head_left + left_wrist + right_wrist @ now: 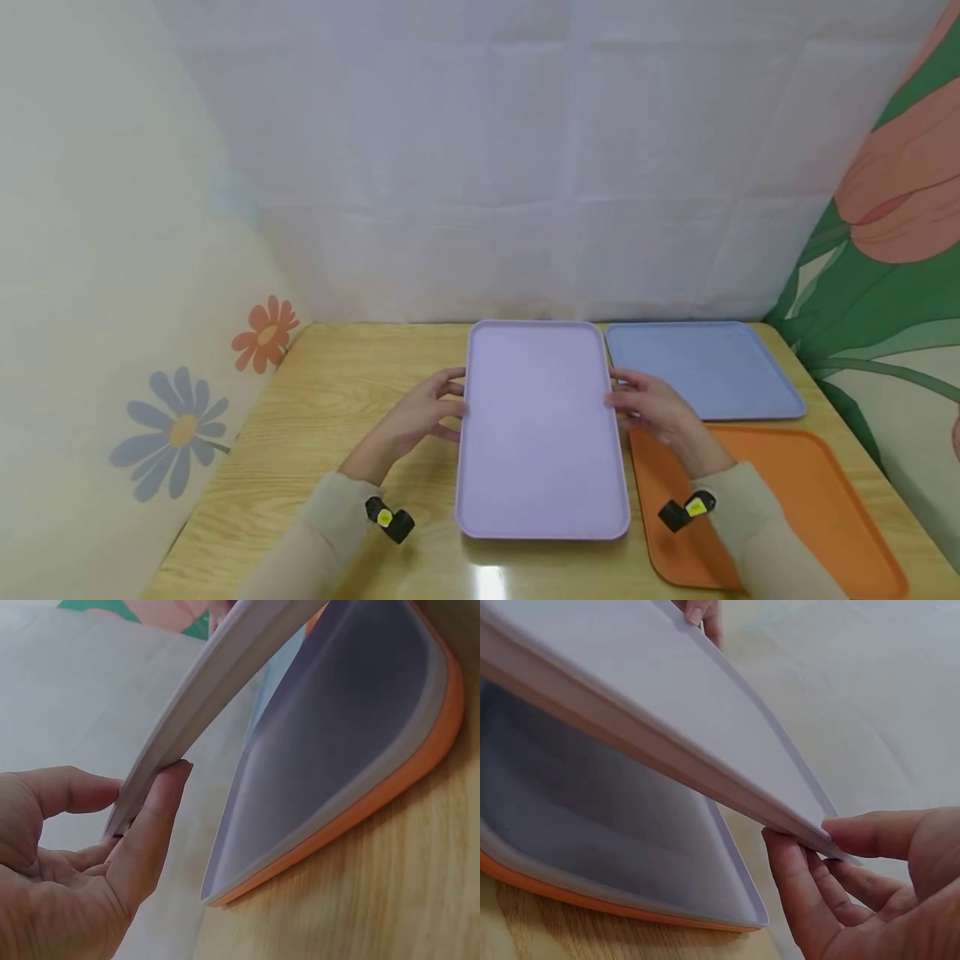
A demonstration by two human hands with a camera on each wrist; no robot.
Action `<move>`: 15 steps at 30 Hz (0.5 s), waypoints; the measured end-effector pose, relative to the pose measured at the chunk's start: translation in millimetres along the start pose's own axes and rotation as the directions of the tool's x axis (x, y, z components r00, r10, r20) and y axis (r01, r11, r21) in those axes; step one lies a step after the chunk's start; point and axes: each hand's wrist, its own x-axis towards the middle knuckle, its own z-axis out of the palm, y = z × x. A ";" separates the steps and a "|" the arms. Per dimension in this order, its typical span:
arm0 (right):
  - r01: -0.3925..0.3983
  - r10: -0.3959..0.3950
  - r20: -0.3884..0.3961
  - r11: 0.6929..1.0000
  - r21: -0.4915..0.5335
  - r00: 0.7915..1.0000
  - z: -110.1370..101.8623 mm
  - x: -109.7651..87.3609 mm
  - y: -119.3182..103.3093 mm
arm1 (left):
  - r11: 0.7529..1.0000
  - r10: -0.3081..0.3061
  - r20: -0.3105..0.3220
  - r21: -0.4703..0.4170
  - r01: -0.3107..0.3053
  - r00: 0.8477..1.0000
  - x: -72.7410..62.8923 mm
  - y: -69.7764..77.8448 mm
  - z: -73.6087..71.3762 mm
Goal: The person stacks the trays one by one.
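Note:
Both hands pinch the long edges of a lilac tray (538, 433), a shallow rectangle with rounded corners. On its left edge, my left hand (420, 412) has the thumb at the rim and fingers underneath. Opposite it, my right hand (660, 408) pinches the right edge the same way. In the wrist views the lilac tray is raised and tilted over another tray (622, 817) on the table, shaded greyish-lilac inside with an orange layer (330, 832) along its underside. That lower tray is hidden in the head view.
A blue tray (701, 367) lies at the back right of the wooden table (360, 358). In front of it is an orange tray (787, 500), partly under my right forearm. A white cloth (480, 150) hangs behind the table; flower-patterned walls (183, 429) flank it.

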 end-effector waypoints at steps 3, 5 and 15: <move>-0.003 0.003 -0.002 1.000 -0.018 1.000 -1.5 3.1 1.4 | 1.000 -0.004 -0.001 0.005 0.004 1.000 3.2 0.3 0.2; -0.007 0.007 -0.012 1.000 -0.020 1.000 -2.3 5.9 2.7 | 1.000 -0.008 0.000 0.009 0.008 1.000 5.6 0.2 -0.1; -0.056 0.053 -0.062 0.997 -0.057 0.997 -2.4 19.4 5.4 | 0.998 -0.058 -0.019 0.001 0.058 0.998 21.9 -5.7 -1.4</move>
